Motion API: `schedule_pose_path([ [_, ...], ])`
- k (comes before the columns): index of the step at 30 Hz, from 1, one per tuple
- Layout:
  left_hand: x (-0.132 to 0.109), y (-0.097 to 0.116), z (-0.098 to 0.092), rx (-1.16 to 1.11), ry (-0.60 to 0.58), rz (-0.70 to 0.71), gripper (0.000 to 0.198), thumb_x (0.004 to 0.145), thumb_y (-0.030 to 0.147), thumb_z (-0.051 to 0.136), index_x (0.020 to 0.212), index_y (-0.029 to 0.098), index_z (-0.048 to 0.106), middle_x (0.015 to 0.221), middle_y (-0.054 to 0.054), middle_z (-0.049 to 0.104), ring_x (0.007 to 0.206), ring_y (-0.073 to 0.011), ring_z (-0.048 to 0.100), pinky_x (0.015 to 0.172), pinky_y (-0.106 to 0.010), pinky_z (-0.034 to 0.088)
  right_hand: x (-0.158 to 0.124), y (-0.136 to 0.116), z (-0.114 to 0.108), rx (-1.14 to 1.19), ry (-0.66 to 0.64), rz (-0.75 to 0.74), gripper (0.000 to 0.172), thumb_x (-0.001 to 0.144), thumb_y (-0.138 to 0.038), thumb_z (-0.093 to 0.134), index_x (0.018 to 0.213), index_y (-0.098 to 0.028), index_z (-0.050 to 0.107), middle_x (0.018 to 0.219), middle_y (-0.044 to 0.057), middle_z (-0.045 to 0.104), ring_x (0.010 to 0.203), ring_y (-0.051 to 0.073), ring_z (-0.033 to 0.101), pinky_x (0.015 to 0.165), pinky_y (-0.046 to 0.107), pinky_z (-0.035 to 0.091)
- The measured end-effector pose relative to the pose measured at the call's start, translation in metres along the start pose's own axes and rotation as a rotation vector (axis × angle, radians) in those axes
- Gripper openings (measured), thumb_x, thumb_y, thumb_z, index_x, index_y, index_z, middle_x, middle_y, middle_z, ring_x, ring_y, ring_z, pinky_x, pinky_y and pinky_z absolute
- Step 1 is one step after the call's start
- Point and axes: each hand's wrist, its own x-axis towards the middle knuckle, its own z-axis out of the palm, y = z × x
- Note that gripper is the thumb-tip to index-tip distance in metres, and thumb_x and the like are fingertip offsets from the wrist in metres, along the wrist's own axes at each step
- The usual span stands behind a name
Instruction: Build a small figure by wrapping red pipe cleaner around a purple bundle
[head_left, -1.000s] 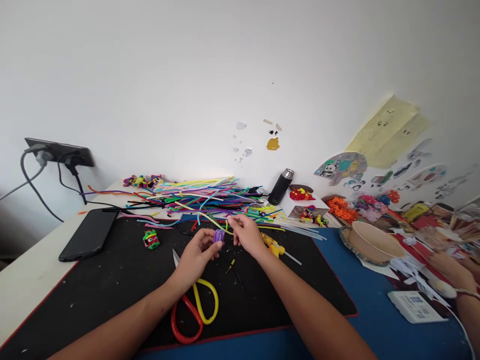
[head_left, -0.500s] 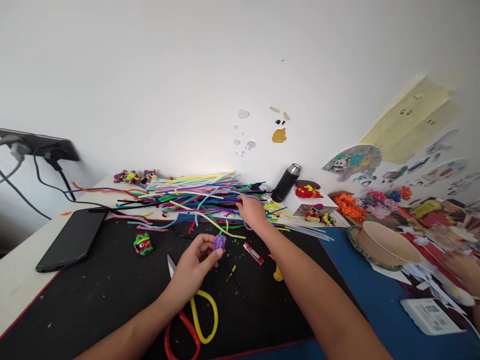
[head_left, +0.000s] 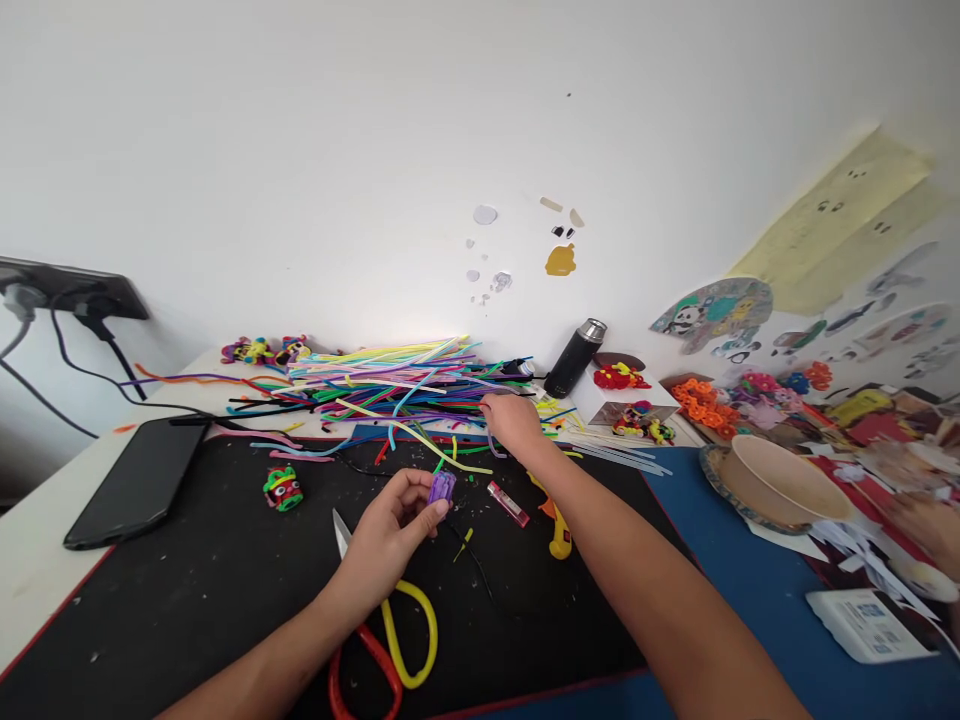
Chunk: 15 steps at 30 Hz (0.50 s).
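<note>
Past the scissors (head_left: 388, 632), the person's left hand (head_left: 397, 520) pinches a small purple piece (head_left: 442, 487) above the mat (head_left: 225, 570), probably to steady it, while the right hand (head_left: 511, 422), its grip unclear, is farther out at the pipe-cleaner pile (head_left: 390, 385).

Pipe cleaners (head_left: 390, 385) left of flask (head_left: 574, 362)

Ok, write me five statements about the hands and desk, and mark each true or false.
1. The left hand holds a purple piece. True.
2. The scissors lie on the mat. True.
3. The right hand grips the scissors. False: the right hand is at the pipe cleaners.
4. The lighter is blue. False: the lighter is reddish.
5. The flask has a black body. True.
</note>
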Motion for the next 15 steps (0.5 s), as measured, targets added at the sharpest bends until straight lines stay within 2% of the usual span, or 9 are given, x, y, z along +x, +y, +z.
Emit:
schedule_pose_path([
  [5,0.001,0.0,-0.003,-0.031,-0.005,-0.023,0.051,0.076,0.062,0.083,0.101,0.021,0.065,0.084,-0.003,0.072,0.063,-0.0163,0.062,0.059,-0.029,0.046,-0.029,0.009,-0.011,0.034,0.015,0.055,0.033,0.108,-0.032,0.048,0.111,-0.021,0.08,0.107,0.014,0.081,0.103,0.03,0.073,0.084,0.035,0.045],
  [10,0.003,0.002,-0.007,-0.073,-0.017,-0.013,0.056,0.078,0.06,0.083,0.114,0.018,0.071,0.093,-0.009,0.077,0.065,-0.0176,0.061,0.06,-0.03,0.045,-0.078,0.03,-0.021,0.141,0.033,0.144,0.029,0.106,-0.032,0.054,0.105,-0.023,0.082,0.103,0.011,0.082,0.096,0.027,0.073,0.075,0.031,0.043],
  [12,0.004,0.003,-0.007,-0.086,-0.03,-0.008,0.053,0.079,0.059,0.083,0.11,0.017,0.074,0.094,-0.01,0.078,0.066,-0.0179,0.061,0.06,-0.03,0.044,-0.1,0.04,-0.026,0.202,0.026,0.176,0.03,0.104,-0.034,0.055,0.099,-0.022,0.082,0.093,0.009,0.081,0.088,0.025,0.072,0.069,0.029,0.041],
  [15,0.004,0.004,-0.008,-0.095,-0.043,-0.002,0.048,0.078,0.058,0.083,0.101,0.016,0.077,0.093,-0.011,0.078,0.065,-0.0175,0.06,0.059,-0.029,0.043,-0.135,0.051,-0.035,0.3,0.024,0.213,0.029,0.102,-0.035,0.056,0.1,-0.021,0.082,0.08,0.006,0.078,0.074,0.022,0.07,0.061,0.028,0.039],
])
